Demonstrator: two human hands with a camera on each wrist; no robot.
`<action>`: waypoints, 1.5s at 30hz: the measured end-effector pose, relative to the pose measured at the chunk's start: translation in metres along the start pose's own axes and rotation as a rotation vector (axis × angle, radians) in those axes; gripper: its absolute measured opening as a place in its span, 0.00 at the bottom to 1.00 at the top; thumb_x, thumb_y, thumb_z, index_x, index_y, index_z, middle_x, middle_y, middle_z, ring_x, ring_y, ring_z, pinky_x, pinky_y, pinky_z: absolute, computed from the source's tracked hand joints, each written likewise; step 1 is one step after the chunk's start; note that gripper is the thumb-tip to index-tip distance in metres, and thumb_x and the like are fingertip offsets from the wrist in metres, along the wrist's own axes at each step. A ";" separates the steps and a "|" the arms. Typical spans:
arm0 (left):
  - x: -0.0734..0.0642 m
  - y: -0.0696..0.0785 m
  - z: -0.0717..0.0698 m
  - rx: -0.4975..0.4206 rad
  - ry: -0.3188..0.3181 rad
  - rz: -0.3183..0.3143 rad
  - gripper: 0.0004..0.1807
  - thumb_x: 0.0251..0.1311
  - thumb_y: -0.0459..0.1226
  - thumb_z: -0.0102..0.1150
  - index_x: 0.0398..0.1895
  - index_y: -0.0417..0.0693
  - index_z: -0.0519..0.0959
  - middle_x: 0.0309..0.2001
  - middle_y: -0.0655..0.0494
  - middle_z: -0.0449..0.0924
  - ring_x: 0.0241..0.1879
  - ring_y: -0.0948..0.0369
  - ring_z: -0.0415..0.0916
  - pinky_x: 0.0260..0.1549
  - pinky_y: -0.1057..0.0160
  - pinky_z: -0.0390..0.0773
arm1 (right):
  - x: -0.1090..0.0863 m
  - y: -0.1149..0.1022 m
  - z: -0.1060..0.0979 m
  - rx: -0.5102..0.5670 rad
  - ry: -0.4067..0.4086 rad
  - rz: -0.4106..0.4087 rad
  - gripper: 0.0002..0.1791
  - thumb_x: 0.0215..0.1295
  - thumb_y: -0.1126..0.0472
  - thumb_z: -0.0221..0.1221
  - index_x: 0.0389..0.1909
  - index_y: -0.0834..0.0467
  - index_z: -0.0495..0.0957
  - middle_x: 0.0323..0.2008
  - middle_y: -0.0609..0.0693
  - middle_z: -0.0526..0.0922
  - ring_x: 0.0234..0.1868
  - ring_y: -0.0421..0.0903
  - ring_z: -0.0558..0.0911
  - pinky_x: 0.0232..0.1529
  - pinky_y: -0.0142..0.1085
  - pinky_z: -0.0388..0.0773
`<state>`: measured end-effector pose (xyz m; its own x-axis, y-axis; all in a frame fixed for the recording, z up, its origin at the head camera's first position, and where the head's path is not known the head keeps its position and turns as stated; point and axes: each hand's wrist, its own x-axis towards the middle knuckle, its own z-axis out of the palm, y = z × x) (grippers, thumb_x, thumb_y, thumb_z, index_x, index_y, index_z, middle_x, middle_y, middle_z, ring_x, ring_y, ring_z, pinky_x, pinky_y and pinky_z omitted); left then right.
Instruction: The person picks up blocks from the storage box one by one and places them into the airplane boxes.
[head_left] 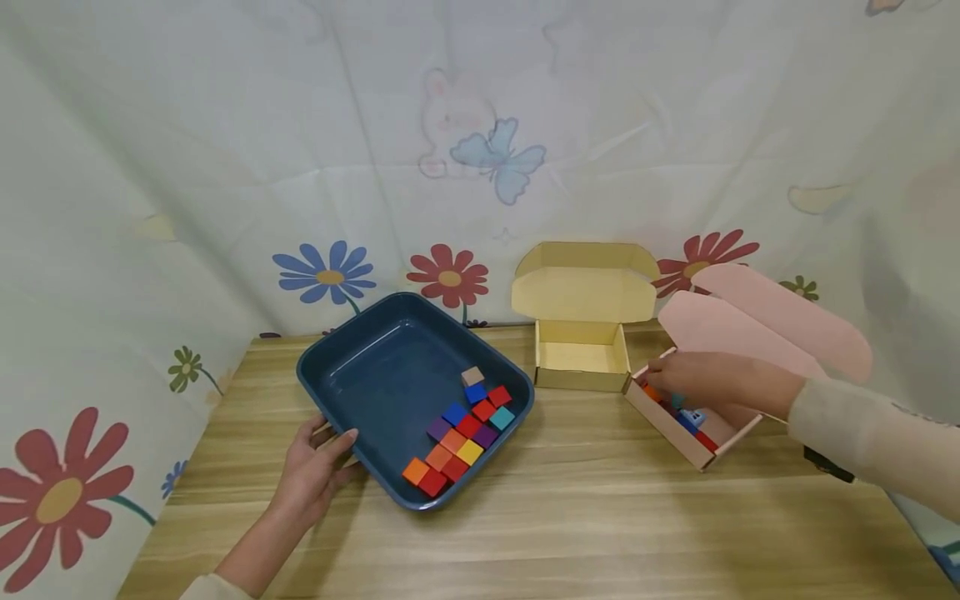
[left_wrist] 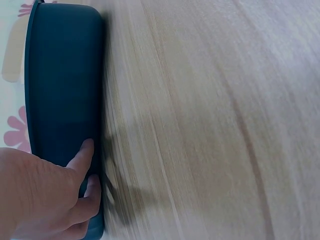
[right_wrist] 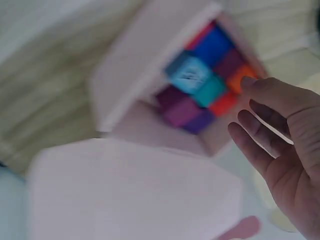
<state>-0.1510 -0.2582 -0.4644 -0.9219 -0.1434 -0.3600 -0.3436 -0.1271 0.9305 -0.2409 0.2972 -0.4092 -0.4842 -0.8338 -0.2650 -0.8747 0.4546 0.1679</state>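
My left hand point(head_left: 309, 473) holds the near left side of a dark blue rectangular tray point(head_left: 378, 379), thumb over the rim and fingers against the outer wall point(left_wrist: 67, 85). Colored cubes point(head_left: 454, 442) in red, orange, blue, purple, yellow and teal lie gathered along the tray's right side. Over the open pink cardboard box point(head_left: 670, 427) reaches my right hand point(head_left: 701, 379). In the right wrist view that hand point(right_wrist: 280, 130) has its thumb and fingers apart with nothing between them. Several cubes sit inside the box, among them a light blue one with white markings point(right_wrist: 189, 75).
An open yellow cardboard box point(head_left: 581, 379) stands at the back of the wooden table point(head_left: 555, 517), between tray and pink box. The pink box's lid point(head_left: 780, 321) leans back toward a printed cloth backdrop point(head_left: 630, 125). A dark object point(head_left: 827, 464) lies below the right forearm.
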 end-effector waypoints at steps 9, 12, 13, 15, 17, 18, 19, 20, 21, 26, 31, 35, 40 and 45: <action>-0.001 0.000 -0.002 0.011 0.003 0.000 0.44 0.73 0.34 0.57 0.82 0.48 0.42 0.76 0.42 0.48 0.57 0.59 0.76 0.51 0.54 0.82 | 0.046 -0.011 -0.052 0.211 0.124 0.006 0.11 0.61 0.65 0.71 0.41 0.56 0.80 0.38 0.50 0.81 0.37 0.46 0.80 0.36 0.35 0.81; 0.000 0.000 -0.002 0.010 0.007 0.004 0.43 0.74 0.34 0.57 0.82 0.48 0.42 0.76 0.42 0.48 0.57 0.58 0.75 0.51 0.54 0.82 | 0.066 -0.017 -0.066 0.207 0.127 -0.004 0.13 0.64 0.63 0.69 0.48 0.57 0.81 0.44 0.53 0.83 0.44 0.50 0.82 0.44 0.39 0.83; 0.000 0.000 -0.001 0.008 0.007 0.006 0.43 0.73 0.34 0.57 0.82 0.48 0.43 0.76 0.42 0.48 0.58 0.58 0.75 0.51 0.54 0.82 | 0.073 -0.020 -0.071 0.205 0.131 -0.012 0.13 0.65 0.63 0.68 0.49 0.57 0.81 0.46 0.53 0.83 0.46 0.50 0.82 0.46 0.39 0.83; 0.000 0.000 -0.001 0.003 0.009 0.008 0.42 0.73 0.34 0.57 0.82 0.48 0.43 0.76 0.43 0.48 0.59 0.57 0.74 0.52 0.53 0.82 | 0.087 -0.027 -0.080 0.192 0.145 -0.043 0.14 0.67 0.62 0.67 0.52 0.58 0.81 0.49 0.54 0.83 0.50 0.51 0.82 0.51 0.41 0.82; 0.001 0.000 -0.001 0.000 0.009 0.004 0.42 0.73 0.34 0.57 0.82 0.48 0.44 0.76 0.43 0.48 0.59 0.57 0.74 0.52 0.53 0.82 | 0.100 -0.035 -0.087 0.189 0.160 -0.077 0.15 0.67 0.62 0.67 0.53 0.58 0.81 0.50 0.54 0.83 0.52 0.51 0.82 0.53 0.41 0.81; 0.001 0.000 0.000 -0.002 0.010 0.002 0.42 0.74 0.34 0.57 0.82 0.48 0.44 0.76 0.43 0.48 0.58 0.57 0.75 0.52 0.53 0.82 | 0.107 -0.039 -0.091 0.190 0.164 -0.091 0.16 0.67 0.62 0.67 0.54 0.58 0.81 0.51 0.54 0.83 0.52 0.51 0.82 0.53 0.41 0.81; 0.002 0.000 0.000 -0.003 0.010 0.001 0.42 0.74 0.34 0.56 0.82 0.48 0.44 0.76 0.43 0.48 0.58 0.58 0.75 0.52 0.53 0.82 | 0.113 -0.043 -0.095 0.191 0.167 -0.105 0.16 0.68 0.62 0.66 0.55 0.58 0.81 0.52 0.54 0.83 0.52 0.51 0.81 0.54 0.40 0.81; 0.002 0.000 0.000 -0.004 0.009 0.000 0.42 0.74 0.34 0.56 0.82 0.48 0.44 0.76 0.43 0.48 0.58 0.58 0.75 0.52 0.54 0.82 | 0.119 -0.047 -0.098 0.191 0.167 -0.115 0.17 0.68 0.61 0.66 0.56 0.58 0.80 0.52 0.53 0.83 0.52 0.50 0.81 0.53 0.39 0.81; 0.002 0.000 0.000 -0.003 0.007 0.002 0.42 0.74 0.34 0.56 0.82 0.48 0.43 0.76 0.43 0.48 0.57 0.59 0.75 0.52 0.54 0.82 | 0.124 -0.051 -0.102 0.197 0.160 -0.118 0.17 0.69 0.61 0.66 0.56 0.57 0.80 0.52 0.53 0.83 0.52 0.49 0.81 0.53 0.38 0.81; 0.002 0.000 0.001 -0.005 -0.002 0.007 0.43 0.73 0.34 0.57 0.82 0.48 0.42 0.76 0.43 0.47 0.56 0.60 0.76 0.51 0.54 0.82 | 0.153 -0.068 -0.115 0.195 0.109 -0.120 0.21 0.71 0.56 0.64 0.63 0.55 0.78 0.57 0.52 0.81 0.54 0.47 0.80 0.54 0.35 0.80; 0.001 -0.001 0.000 -0.004 0.004 0.001 0.43 0.73 0.33 0.57 0.82 0.48 0.42 0.75 0.43 0.48 0.57 0.58 0.76 0.50 0.55 0.82 | 0.190 -0.080 -0.120 0.144 0.062 -0.197 0.22 0.73 0.56 0.62 0.65 0.53 0.77 0.58 0.51 0.80 0.56 0.46 0.78 0.56 0.34 0.78; 0.001 -0.001 0.000 -0.001 0.012 0.002 0.42 0.73 0.33 0.56 0.81 0.47 0.44 0.75 0.43 0.49 0.58 0.56 0.74 0.50 0.55 0.83 | 0.218 -0.087 -0.124 0.129 0.009 -0.242 0.22 0.72 0.57 0.62 0.65 0.52 0.77 0.59 0.49 0.79 0.58 0.45 0.78 0.58 0.33 0.77; 0.001 0.000 0.000 0.004 0.014 0.006 0.42 0.73 0.33 0.57 0.82 0.47 0.44 0.75 0.43 0.49 0.57 0.58 0.75 0.50 0.54 0.82 | 0.248 -0.094 -0.128 0.158 -0.062 -0.246 0.24 0.71 0.58 0.64 0.67 0.50 0.76 0.63 0.47 0.78 0.62 0.44 0.76 0.61 0.33 0.75; 0.001 -0.002 0.001 -0.006 0.010 0.002 0.43 0.73 0.33 0.57 0.82 0.48 0.43 0.75 0.43 0.48 0.54 0.61 0.77 0.51 0.54 0.82 | 0.272 -0.102 -0.124 0.171 -0.146 -0.277 0.26 0.71 0.56 0.65 0.68 0.50 0.75 0.65 0.46 0.77 0.65 0.43 0.74 0.63 0.33 0.73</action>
<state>-0.1518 -0.2576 -0.4664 -0.9205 -0.1537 -0.3593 -0.3411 -0.1327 0.9306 -0.2812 -0.0146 -0.3801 -0.2152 -0.8850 -0.4128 -0.9579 0.2736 -0.0874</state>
